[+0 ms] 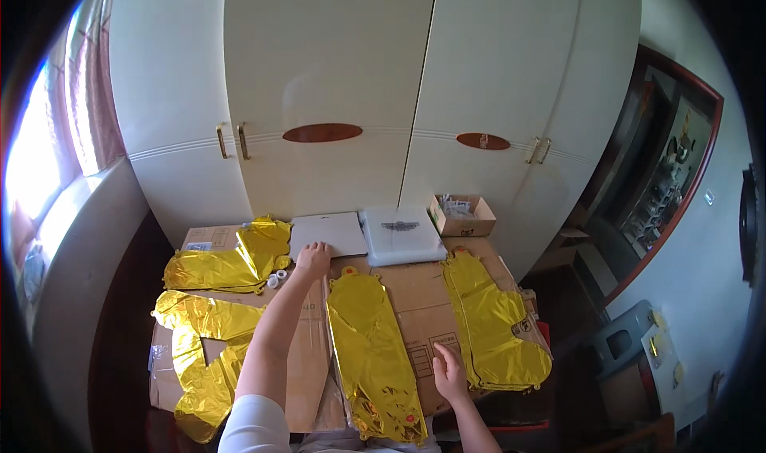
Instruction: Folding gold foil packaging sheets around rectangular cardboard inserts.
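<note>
My left hand (pixel 313 257) reaches far forward and rests on the near edge of a flat grey-white board (pixel 329 236), fingers stretched over it. My right hand (pixel 451 373) hovers over the cardboard on the right, thumb and fingers apart, holding nothing. Between my arms lies a long, uninflated gold foil balloon (pixel 367 333). To the right of my right hand is another flat gold foil balloon (pixel 487 317) with rounded lobes. Left of my left arm are a gold foil balloon with an opening in it (pixel 179 317) and a bent, L-shaped gold foil balloon (pixel 215 269).
Cardboard (pixel 307 357) covers the work surface. Beside the board stand a white translucent case (pixel 403 245) and a small open box (pixel 467 223) of clear packets. Small white rolls (pixel 277 278) lie near my left forearm. Tall cream cupboards (pixel 335 70) rise behind. A grey-blue stool (pixel 622 341) stands at right.
</note>
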`<action>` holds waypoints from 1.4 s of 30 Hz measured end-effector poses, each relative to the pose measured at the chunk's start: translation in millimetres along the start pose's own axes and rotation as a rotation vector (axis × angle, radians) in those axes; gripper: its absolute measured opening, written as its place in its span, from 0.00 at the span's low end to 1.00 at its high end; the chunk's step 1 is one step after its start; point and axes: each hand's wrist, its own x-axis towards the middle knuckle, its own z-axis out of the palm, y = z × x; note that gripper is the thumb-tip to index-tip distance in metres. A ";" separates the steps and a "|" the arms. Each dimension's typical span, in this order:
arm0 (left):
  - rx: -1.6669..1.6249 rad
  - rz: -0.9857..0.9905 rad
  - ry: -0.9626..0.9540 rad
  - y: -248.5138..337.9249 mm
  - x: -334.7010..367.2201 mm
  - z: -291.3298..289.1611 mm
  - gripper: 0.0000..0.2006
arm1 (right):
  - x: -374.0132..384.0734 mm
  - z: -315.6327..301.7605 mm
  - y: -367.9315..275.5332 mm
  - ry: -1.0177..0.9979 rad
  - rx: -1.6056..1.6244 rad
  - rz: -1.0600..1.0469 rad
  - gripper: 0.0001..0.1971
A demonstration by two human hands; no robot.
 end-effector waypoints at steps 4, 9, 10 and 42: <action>0.111 0.115 0.103 -1.5 1.2 0.7 0.08 | 1.1 2.0 3.7 -0.015 -0.017 -0.010 0.17; 0.099 0.124 0.106 4.7 1.2 -10.5 0.06 | 0.5 1.1 0.0 -0.019 0.005 0.023 0.17; 0.099 0.122 0.094 4.3 0.5 -14.2 0.06 | 0.8 0.0 -1.5 -0.031 0.001 0.035 0.17; -1.352 -0.483 0.098 84.9 -209.0 -87.9 0.56 | 92.5 38.1 -7.5 -0.339 1.021 0.522 0.34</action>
